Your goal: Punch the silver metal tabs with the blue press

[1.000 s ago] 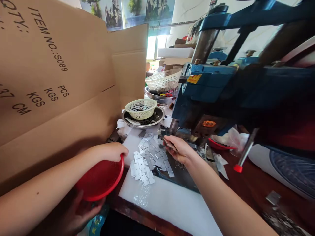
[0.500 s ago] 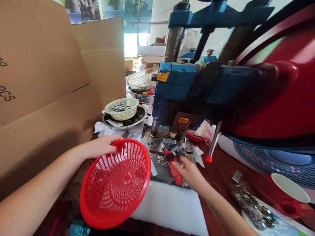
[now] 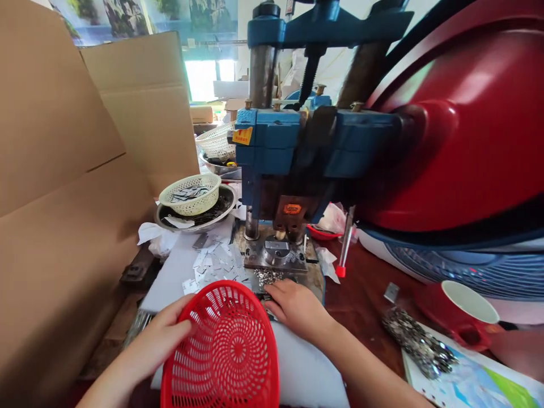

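My left hand [image 3: 172, 328] grips the rim of a red plastic basket [image 3: 238, 351], tilted with its slotted inside toward me. My right hand [image 3: 297, 309] lies at the front of the press base, fingers curled and thumb close to them. What is between those fingers is mostly hidden; a bit of something dark shows there. Just beyond the fingertips is a heap of small shiny metal bits [image 3: 267, 276]. Behind it stands the blue press [image 3: 276, 141], with a round metal die [image 3: 276, 249] on its base. Flat metal plates [image 3: 219, 263] lie scattered left of the base.
A cream basket [image 3: 193, 195] of plates sits on a metal bowl [image 3: 229, 198] at back left. Tall cardboard [image 3: 55, 141] walls the left side. On the right are a red-tipped lever [image 3: 346, 243], a red mug [image 3: 463, 317], a bag of metal parts [image 3: 419, 343] and a fan [image 3: 446, 263].
The red basket has moved lower and nearer the heap, tilting more upright. My right hand has shifted left to the metal bits; the red item it held is out of sight. The view has turned right.
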`<state>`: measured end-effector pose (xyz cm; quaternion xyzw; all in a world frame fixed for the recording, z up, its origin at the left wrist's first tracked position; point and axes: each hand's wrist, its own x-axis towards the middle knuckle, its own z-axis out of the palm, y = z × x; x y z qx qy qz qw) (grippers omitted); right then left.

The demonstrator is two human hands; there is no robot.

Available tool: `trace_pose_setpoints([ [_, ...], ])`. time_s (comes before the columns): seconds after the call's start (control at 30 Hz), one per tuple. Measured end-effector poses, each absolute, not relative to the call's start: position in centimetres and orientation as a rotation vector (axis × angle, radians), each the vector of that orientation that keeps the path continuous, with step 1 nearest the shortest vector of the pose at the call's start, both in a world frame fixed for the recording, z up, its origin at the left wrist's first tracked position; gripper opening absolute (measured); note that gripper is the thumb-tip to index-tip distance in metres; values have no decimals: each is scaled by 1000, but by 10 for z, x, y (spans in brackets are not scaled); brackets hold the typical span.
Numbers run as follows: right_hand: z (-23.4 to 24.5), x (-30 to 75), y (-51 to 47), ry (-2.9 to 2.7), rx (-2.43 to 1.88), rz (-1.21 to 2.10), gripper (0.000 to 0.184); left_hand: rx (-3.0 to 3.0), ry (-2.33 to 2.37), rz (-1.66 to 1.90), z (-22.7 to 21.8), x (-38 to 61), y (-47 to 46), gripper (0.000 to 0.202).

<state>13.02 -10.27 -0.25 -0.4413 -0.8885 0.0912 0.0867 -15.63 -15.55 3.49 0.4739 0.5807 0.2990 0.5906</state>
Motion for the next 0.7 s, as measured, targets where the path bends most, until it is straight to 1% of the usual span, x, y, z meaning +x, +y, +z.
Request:
trace_pose_setpoints([
  [0.1,-7,139,-108,-2509,-1292,272,29,1197,1397,631,34,-147,-158,48],
  [0.2,-9,151,-123,-2167,-1346,395,32,1350,1431,579,34,-133,-157,46],
  [0.3,1,161,-151,-1759,-1471,778,44,1487,1475,548,32,-114,-157,41],
  [0.37,13,166,-170,-1678,-1408,1123,51,1568,1477,527,31,-99,-158,35],
  [0.43,24,175,-185,-1705,-1360,1332,47,1621,1445,502,31,-84,-159,31],
  [0.47,27,183,-190,-1708,-1393,1361,46,1628,1413,490,31,-77,-159,31],
  [0.53,25,212,-196,-1631,-1592,1279,44,1628,1333,480,30,-64,-159,36],
  [0.6,17,254,-197,-1438,-1849,1098,46,1687,1275,498,24,-55,-156,40],
  [0.7,4,319,-187,-1131,-2120,611,41,1971,1288,571,6,-46,-152,33],
])
